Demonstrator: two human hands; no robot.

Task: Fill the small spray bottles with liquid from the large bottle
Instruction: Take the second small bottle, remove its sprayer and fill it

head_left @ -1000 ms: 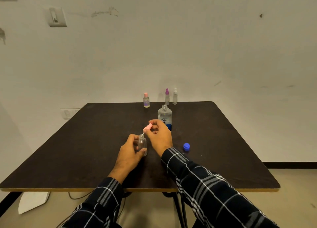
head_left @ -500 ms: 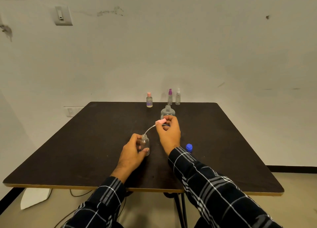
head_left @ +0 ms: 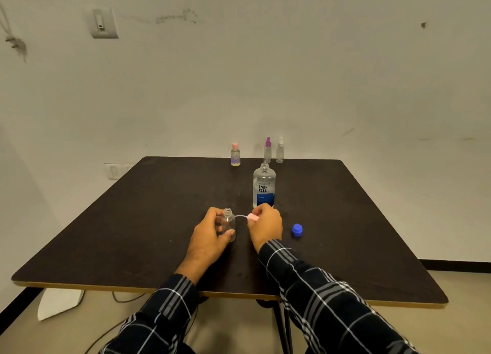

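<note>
My left hand [head_left: 210,234] grips a small clear spray bottle [head_left: 229,222] standing upright on the dark table [head_left: 132,220], its neck uncovered. Just right of it, my right hand [head_left: 265,226] pinches the pink spray cap [head_left: 252,217]; its thin white tube points left toward the bottle, outside the neck. The large clear bottle [head_left: 264,186] with a blue label stands uncapped right behind my right hand. Its blue cap [head_left: 296,230] lies on the table to the right.
Three small bottles stand at the table's far edge: one with a pink cap [head_left: 235,154], one with a purple sprayer [head_left: 267,151], one with a white sprayer [head_left: 279,150]. A wall rises close behind them. White paper [head_left: 59,301] and cables lie on the floor at left.
My right hand pulled the pink cap and tube out of the small bottle, swung it up and right, then lowered it beside the bottle. The left hand kept holding the bottle.
</note>
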